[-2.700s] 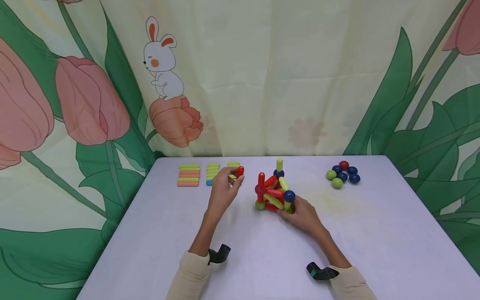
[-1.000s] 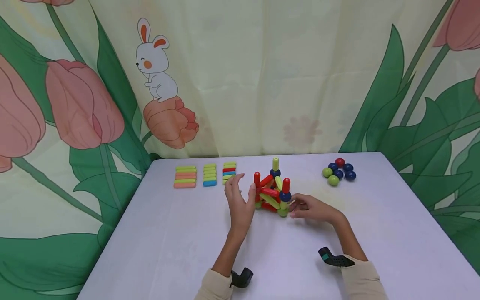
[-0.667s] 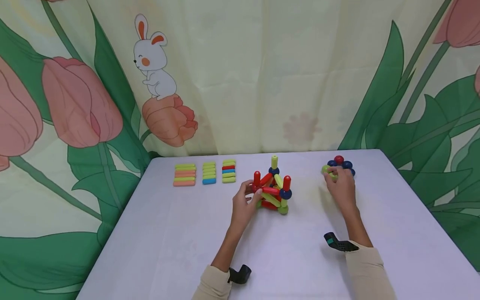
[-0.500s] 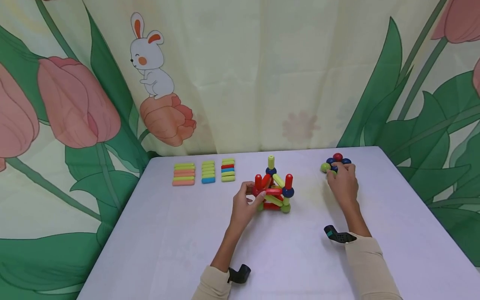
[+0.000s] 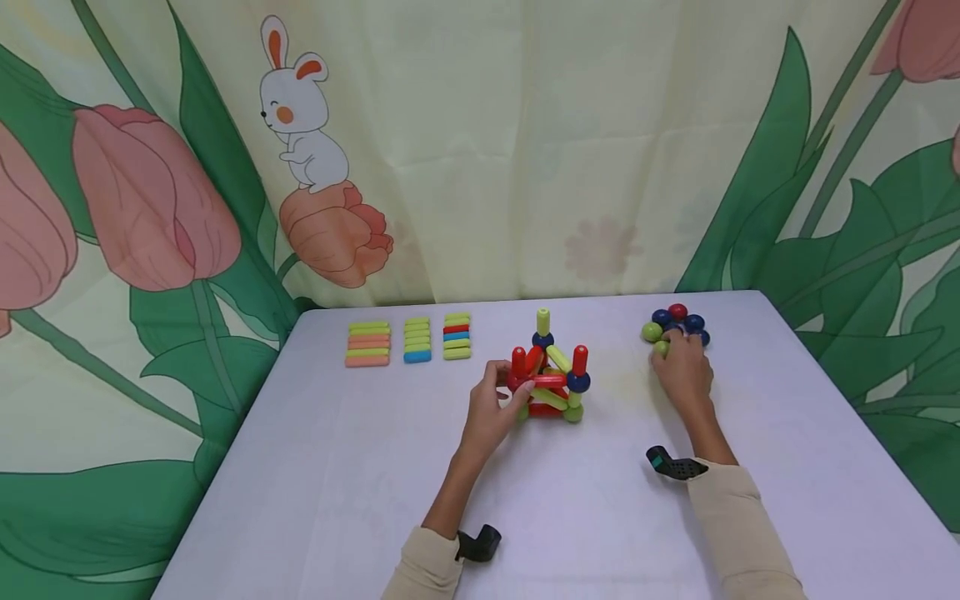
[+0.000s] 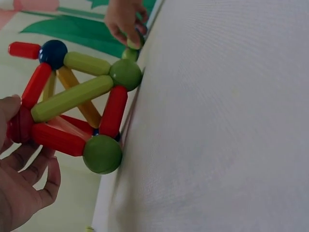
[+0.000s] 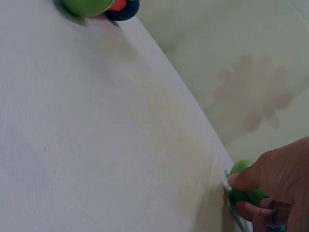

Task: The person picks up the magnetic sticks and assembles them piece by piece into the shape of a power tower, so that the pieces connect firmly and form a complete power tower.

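A frame of magnetic rods and balls (image 5: 551,380), red, yellow-green and blue, stands on the table. Red rods rise from two of its upper balls and a yellow-green rod from the back one. My left hand (image 5: 491,412) pinches the red ball (image 6: 20,124) at its left corner between thumb and fingers. At the back right, my right hand (image 5: 684,371) reaches into the group of loose balls. Its thumb and a finger lie either side of a green ball (image 7: 247,195). The palm hides part of the nearby blue balls.
Loose rods lie in three stacks at the back left: a yellow-green and orange stack (image 5: 368,344), one with a blue rod (image 5: 417,356), and one with a red rod (image 5: 456,330). A red ball (image 5: 678,311) and blue balls (image 5: 694,322) sit beyond my right hand. A printed curtain hangs behind.
A red rod held by my left hand now stands on the frame's right blue ball. My left hand has gone to the red corner ball; my right hand has left the frame for the loose balls.
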A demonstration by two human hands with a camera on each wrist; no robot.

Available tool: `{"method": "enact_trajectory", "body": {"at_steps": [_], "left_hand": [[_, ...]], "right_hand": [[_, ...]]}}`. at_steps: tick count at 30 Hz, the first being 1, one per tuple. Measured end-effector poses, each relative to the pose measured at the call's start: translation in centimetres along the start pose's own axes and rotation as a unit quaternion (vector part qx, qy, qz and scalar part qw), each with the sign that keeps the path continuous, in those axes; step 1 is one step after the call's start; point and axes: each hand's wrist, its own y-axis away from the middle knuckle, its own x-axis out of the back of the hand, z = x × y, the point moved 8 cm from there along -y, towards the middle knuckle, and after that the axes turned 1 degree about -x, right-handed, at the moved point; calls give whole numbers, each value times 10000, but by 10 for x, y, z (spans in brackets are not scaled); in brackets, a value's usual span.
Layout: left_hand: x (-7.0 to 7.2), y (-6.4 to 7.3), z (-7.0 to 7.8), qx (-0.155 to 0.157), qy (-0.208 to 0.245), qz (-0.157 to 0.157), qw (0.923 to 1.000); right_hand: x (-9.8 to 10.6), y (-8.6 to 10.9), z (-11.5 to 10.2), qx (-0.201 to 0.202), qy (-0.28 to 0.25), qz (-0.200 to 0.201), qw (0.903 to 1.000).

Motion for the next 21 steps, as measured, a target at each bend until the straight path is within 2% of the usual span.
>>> {"method": "enact_trajectory", "body": {"at_steps": [4,8,13,17,21], "left_hand": [[-1,0,0,-69,-52,-58,9999],[0,-1,1,-110,-98,-43,9999],[-2,-2,3,-78,-158,-92,9998],[-3,0,2,-22,-244,-111,9996],[-1,2,1,15,-220,-103,9997]], "right_hand": [[6,5,-16,244,-386,-74,9989],[19,8,-59,791,-1141,-433,9894],[35,17,-115,1570,-2171,-868,9595],[44,26,-152,2135,-2783,-887,9323],[48,33,-181,2537,-3024,-858,9148]]}}
